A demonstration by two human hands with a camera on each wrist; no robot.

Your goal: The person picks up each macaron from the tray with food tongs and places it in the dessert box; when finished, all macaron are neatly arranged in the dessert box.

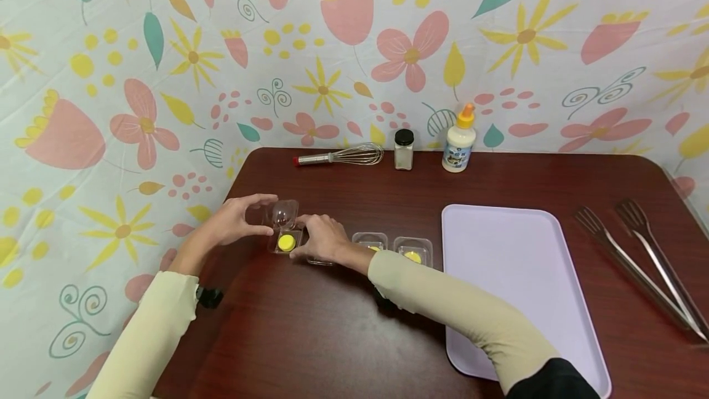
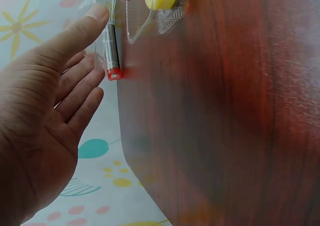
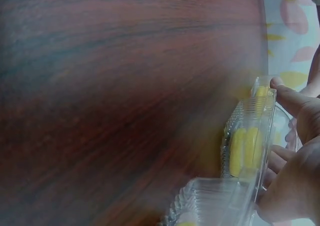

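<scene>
At the table's left, a small clear plastic box (image 1: pixel 274 245) has its lid (image 1: pixel 285 213) raised. In it lies a round yellow piece (image 1: pixel 286 242), like a small cake. My left hand (image 1: pixel 237 219) holds the lid's left side between thumb and fingers; in the left wrist view, the thumb (image 2: pixel 92 18) lies against the clear plastic. My right hand (image 1: pixel 325 239) grips the same box at its right edge, thumb in front and fingers behind. Under that hand, mostly hidden, is another clear box (image 1: pixel 320 261). In the right wrist view a box (image 3: pixel 247 151) shows yellow inside.
To the right stand two more clear boxes, a nearer-left one (image 1: pixel 370 239) and another (image 1: pixel 421 246), with yellow pieces. A lilac tray (image 1: pixel 509 263) lies under my right sleeve. Metal tongs (image 1: pixel 653 257) lie far right. Along the back are a whisk (image 1: pixel 343 156), jar (image 1: pixel 404 151) and glue bottle (image 1: pixel 459 143).
</scene>
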